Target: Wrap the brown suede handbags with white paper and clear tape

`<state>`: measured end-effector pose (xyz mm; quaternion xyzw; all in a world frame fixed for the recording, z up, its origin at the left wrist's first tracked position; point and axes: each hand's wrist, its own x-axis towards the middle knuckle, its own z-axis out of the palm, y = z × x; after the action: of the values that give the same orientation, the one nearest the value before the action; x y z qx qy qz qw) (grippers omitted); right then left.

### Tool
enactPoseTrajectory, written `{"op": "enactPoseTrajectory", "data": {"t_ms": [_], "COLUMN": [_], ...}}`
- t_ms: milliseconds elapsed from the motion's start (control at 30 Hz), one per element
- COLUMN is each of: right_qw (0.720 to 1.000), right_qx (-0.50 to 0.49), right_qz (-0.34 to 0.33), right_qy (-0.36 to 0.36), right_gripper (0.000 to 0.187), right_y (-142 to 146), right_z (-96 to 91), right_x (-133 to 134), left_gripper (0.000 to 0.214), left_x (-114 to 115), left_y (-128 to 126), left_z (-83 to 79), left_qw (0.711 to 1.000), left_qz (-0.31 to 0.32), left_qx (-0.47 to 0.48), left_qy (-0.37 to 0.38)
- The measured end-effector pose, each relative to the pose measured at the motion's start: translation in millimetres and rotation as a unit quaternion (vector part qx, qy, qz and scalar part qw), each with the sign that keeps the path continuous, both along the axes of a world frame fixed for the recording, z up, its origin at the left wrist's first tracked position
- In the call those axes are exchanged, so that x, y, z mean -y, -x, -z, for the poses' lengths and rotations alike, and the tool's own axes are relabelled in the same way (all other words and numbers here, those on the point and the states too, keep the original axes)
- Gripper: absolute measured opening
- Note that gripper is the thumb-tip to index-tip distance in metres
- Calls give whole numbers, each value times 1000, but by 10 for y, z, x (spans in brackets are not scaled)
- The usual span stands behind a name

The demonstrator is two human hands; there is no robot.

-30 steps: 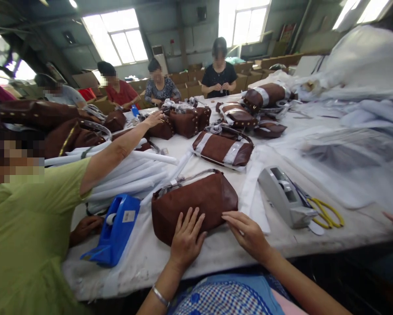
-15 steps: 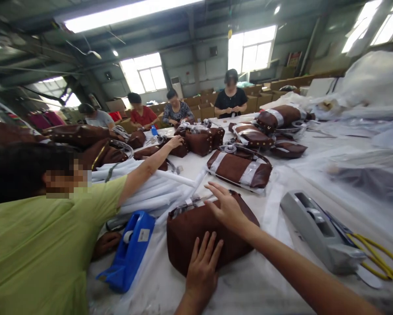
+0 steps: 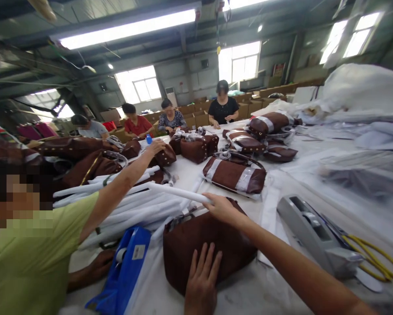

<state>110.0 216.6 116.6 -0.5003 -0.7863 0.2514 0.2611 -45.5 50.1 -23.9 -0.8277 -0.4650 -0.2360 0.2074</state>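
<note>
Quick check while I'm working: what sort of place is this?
Probably a bag workshop or packing area. Several brown bags lie about, a blue tape dispenser and a gray tape dispenser stand nearby, and cardboard boxes line the background.

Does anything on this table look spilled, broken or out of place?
Nothing looks spilled or broken; the brown bag under the left hand shows no visible damage. The white rolls look slightly untidy, lying in a loose, uneven heap.

Long lit tube lamp (image 3: 127,29) at eleven o'clock; bright windows (image 3: 240,63) at one and two; dull green-grey wall (image 3: 201,83) at twelve, cardboard boxes (image 3: 201,119) below.
</note>
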Motion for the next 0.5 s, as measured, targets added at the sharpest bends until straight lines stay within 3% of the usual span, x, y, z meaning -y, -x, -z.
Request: {"op": "enactPoseTrajectory", "data": {"t_ms": [133, 200, 367, 433, 500], "right_qw": [996, 993, 993, 995, 998], "right_qx": [-91, -111, -15, 17, 27], "right_qz": [7, 15, 23, 20, 13], "right_qy": [-8, 34, 115, 100, 59], "right_gripper": [46, 51, 45, 39, 33], "right_y": [-836, -1294, -2421, -2708, -2794], "right_z": [-44, -27, 172, 296, 415], "right_x": [573, 881, 1514, 1664, 1754], "left_gripper": [74, 70, 65, 70, 78], "left_x": [1, -9, -55, -77, -94], "left_y": [-4, -5, 26, 48, 67], "left_z": [-54, -83, -234, -338, -459], "left_qw": [1000, 999, 991, 984, 976], "left_qz": [-4, -10, -2, 17, 30], "left_qx": [-10, -33, -104, -126, -136], "left_qy": [15, 27, 86, 126, 165]}}
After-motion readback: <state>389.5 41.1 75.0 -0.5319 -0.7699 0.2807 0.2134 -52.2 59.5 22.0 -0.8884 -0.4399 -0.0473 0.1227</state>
